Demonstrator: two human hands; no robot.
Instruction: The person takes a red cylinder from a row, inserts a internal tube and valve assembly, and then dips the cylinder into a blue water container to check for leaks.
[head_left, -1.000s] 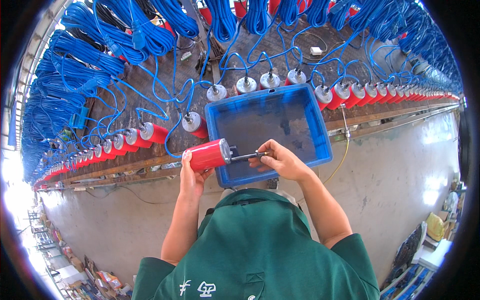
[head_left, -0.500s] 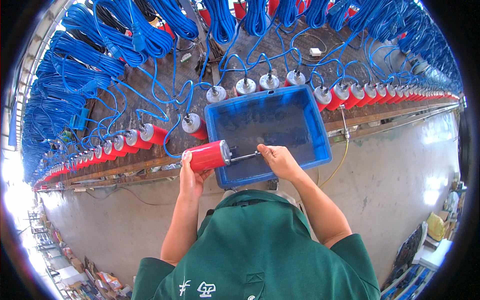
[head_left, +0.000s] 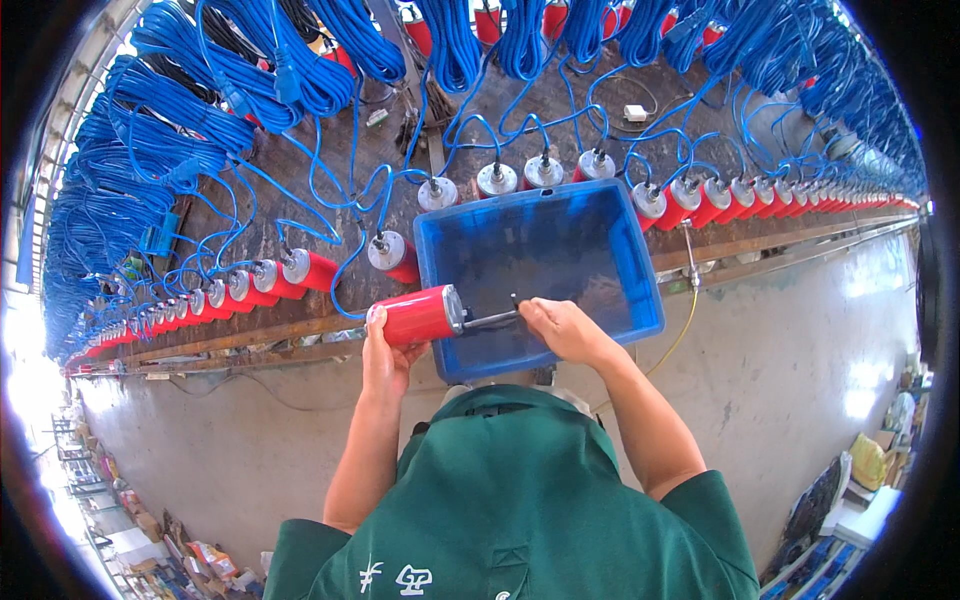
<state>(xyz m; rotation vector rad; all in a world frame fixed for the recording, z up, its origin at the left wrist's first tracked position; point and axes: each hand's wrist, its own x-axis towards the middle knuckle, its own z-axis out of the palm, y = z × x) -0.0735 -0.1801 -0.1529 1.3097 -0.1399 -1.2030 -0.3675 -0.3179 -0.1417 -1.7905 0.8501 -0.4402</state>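
Observation:
My left hand (head_left: 384,362) grips the left end of a red cylinder (head_left: 412,316) with a grey metal end cap, tilted nearly level over the near left rim of a blue plastic tub (head_left: 650,262). The cap faces right. A thin T-handle wrench (head_left: 490,320) reaches from the cap to my right hand (head_left: 562,328). My right fingers are closed on its outer end, and a short dark crossbar tip shows above them. Where the wrench meets the cap, the exact fit is too small to tell.
Red cylinders with metal caps and blue cables line the bench edge on both sides; one red cylinder (head_left: 392,257) stands left of the tub. Thick blue cable coils (head_left: 270,60) crowd the far side. A yellow hose (head_left: 682,335) hangs below the bench (head_left: 745,248).
The crossbar tip now points up above my right fingers, so the wrench handle has turned. My left hand keeps its hold on the cylinder; the view has shifted slightly.

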